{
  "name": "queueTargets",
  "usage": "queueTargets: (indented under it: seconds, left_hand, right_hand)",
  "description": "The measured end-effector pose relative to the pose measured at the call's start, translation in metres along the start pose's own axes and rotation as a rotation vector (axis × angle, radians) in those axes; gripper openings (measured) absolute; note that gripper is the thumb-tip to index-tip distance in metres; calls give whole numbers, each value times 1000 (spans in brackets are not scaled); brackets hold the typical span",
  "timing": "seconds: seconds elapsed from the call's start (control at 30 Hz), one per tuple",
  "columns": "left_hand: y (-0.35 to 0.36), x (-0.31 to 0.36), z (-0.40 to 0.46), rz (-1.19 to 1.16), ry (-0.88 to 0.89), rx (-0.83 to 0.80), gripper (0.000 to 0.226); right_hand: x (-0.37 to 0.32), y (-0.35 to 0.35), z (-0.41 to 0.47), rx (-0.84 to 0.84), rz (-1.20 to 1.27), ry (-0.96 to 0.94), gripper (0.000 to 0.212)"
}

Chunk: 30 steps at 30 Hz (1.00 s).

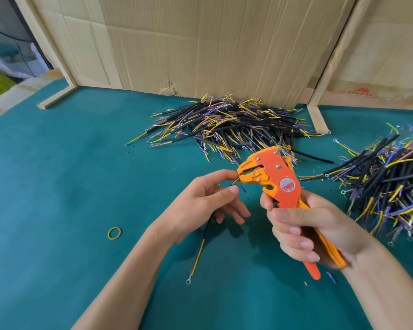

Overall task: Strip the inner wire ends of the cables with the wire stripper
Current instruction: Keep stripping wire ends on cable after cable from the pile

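In the head view the left hand pinches 1 black cable between thumb and forefinger, feeding a thin inner wire into the nose of the orange wire stripper so it stays steady. The right hand has its fingers curled round the handles, ready to squeeze. 2 piles of cables wait on the green surface behind, probably sorted.

Orange wire stripper — black cables, yellow-purple ends — teal table.
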State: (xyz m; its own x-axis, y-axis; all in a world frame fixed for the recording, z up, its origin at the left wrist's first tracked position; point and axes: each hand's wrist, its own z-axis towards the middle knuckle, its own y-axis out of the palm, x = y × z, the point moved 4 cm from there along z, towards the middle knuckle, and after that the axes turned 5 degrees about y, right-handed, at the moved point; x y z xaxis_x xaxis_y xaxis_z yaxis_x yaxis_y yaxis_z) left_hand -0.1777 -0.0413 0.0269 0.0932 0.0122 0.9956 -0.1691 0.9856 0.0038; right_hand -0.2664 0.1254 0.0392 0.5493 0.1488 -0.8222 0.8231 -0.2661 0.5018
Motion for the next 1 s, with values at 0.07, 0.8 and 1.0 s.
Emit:
queueTargets:
  seconds: [0.07, 0.8, 1.0]
  left_hand:
    - [4, -1, 1, -42, 31, 2, 21]
    - [14, -10, 6, -154, 46, 295, 22]
    - [14, -9, 5, -293, 49, 261, 24]
  right_hand:
    - [1, 0, 1, -8, 12, 0, 34]
    - [-2, -2, 19, 348, -94, -218, 38]
    - [3, 8, 25, 268, -64, -183, 22]
